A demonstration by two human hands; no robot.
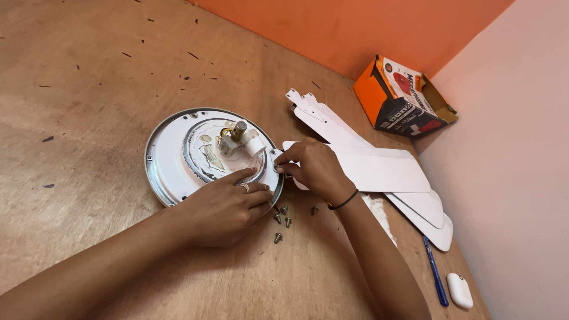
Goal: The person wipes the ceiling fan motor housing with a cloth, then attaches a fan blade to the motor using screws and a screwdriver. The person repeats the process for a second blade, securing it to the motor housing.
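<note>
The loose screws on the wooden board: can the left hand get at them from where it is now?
Probably yes. The left hand rests on the round fan motor housing, and the screws lie uncovered on the board just beside its fingers. Nothing stands between; the right hand is above them.

light: bright, even, warm | shadows: soft, under the forearms | focus: sharp | edges: slight wide-angle stretch

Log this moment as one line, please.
left hand: steadying fan motor housing | right hand: pinching blade end at housing rim | loose screws: beside housing
</note>
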